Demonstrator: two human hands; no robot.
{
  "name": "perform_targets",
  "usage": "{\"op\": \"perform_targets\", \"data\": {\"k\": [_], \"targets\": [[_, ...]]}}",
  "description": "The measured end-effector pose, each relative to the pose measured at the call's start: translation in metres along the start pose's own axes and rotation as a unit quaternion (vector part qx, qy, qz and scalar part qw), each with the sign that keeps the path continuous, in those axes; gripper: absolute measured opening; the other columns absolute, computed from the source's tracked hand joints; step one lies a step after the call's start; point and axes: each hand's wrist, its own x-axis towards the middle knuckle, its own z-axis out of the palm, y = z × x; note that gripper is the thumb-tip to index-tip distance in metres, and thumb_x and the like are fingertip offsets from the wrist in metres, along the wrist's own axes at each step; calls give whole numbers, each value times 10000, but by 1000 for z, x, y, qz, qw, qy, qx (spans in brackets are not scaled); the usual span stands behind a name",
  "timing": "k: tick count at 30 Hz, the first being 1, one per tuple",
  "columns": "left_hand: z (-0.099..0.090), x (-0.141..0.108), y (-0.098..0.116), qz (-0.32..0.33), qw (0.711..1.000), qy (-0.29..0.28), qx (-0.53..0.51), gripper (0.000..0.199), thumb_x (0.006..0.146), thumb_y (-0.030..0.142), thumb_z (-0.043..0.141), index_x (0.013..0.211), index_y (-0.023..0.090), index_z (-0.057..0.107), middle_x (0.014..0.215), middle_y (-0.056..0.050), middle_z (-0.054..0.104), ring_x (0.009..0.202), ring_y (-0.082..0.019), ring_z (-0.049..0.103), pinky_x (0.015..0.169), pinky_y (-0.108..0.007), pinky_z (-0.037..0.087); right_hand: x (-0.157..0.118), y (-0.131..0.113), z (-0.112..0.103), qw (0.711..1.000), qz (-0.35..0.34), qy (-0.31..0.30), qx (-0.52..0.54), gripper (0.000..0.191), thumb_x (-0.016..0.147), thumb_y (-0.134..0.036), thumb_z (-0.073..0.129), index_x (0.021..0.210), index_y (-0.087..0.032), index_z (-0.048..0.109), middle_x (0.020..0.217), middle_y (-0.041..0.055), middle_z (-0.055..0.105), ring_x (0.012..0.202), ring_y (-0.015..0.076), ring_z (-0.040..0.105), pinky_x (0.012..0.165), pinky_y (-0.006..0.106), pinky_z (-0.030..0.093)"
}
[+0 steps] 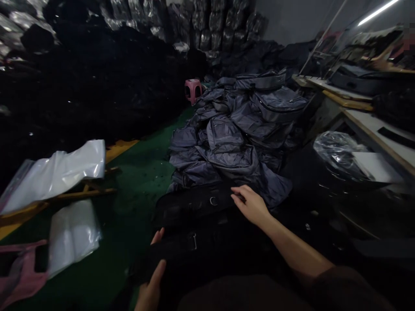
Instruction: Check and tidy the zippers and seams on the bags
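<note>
The black bag (pixel 202 211) lay at the near side of the heap of grey bags (pixel 223 136). On that side, the left hand (pixel 151 287) was clamped on its edge; the right hand (pixel 254 206) touched its top, grip impossible to tell. A worktop (pixel 368 122) stood right of the heap.

The person is wearing a dark, brownish top (pixel 240 296). Its right sleeve (pixel 346 285) is looking plain and is ending near the elbow, so it is leaving the forearm (pixel 298 246) uncovered. The left hand (pixel 152 276) and right hand (pixel 249 202) are also appearing bare.
</note>
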Motion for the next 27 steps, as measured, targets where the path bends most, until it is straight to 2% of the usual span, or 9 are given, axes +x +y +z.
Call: {"op": "perform_targets", "data": {"k": [2, 4, 9, 12, 15, 19, 22, 27], "targets": [[1, -3, 8, -34, 998, 19, -57, 651, 680, 466, 639, 1284, 297, 466, 1387, -22, 451, 1298, -292, 360, 1096, -445, 282, 13, 6, 5, 999, 25, 16, -40, 361, 877, -303, 518, 1234, -255, 501, 1168, 33, 567, 978, 185, 582, 844, 288, 470], [0, -5, 13, -62, 995, 36, -71, 563, 739, 387, 621, 1276, 308, 471, 1368, -9, 474, 1296, -265, 368, 1093, -429, 290, 21, 11, 11, 997, 38, 7, -70, 407, 861, -308, 536, 1260, -249, 480, 1226, 39, 540, 1018, 206, 570, 865, 309, 466], [-12, 2, 9, -107, 989, 93, -34, 556, 706, 362, 684, 1229, 335, 499, 1277, -4, 554, 1196, -248, 491, 1046, -421, 356, 20, 20, 24, 996, 43, -16, -82, 315, 855, -314, 542, 1162, -247, 558, 1166, 24, 582, 977, 205, 590, 807, 297, 484], [-19, 8, 6, -126, 973, 153, 121, 587, 685, 436, 682, 1233, 327, 503, 1166, -32, 607, 1087, -274, 566, 969, -473, 422, 18, 22, 25, 995, 49, -19, -84, 288, 863, -323, 531, 1139, -248, 570, 1151, 16, 589, 949, 192, 599, 781, 287, 488], [-21, 9, 8, -106, 923, 200, 310, 627, 660, 524, 664, 1228, 308, 514, 1148, -56, 593, 1018, -308, 580, 886, -518, 457, 17, 24, 25, 995, 52, -19, -84, 276, 865, -330, 532, 1126, -253, 579, 1141, 8, 591, 934, 176, 601, 784, 274, 484], [-19, 8, 7, -51, 895, 214, 388, 630, 676, 553, 625, 1233, 285, 506, 1161, -57, 582, 999, -294, 579, 868, -480, 468, 16, 27, 26, 995, 54, -16, -84, 270, 866, -332, 533, 1120, -256, 581, 1139, -1, 591, 924, 166, 602, 788, 264, 482], [-20, 11, 3, -63, 901, 202, 380, 634, 678, 549, 628, 1238, 284, 496, 1142, -53, 598, 964, -279, 597, 847, -463, 481, 14, 28, 28, 995, 53, -11, -84, 261, 873, -333, 523, 1117, -258, 578, 1147, -7, 588, 919, 161, 603, 789, 257, 480], [-22, 16, 2, -84, 925, 188, 319, 608, 674, 499, 664, 1218, 266, 523, 1117, -50, 615, 997, -261, 592, 899, -431, 468, 11, 32, 32, 995, 55, -1, -86, 249, 876, -322, 509, 1111, -270, 573, 1155, -15, 586, 902, 160, 607, 776, 260, 481]]}}
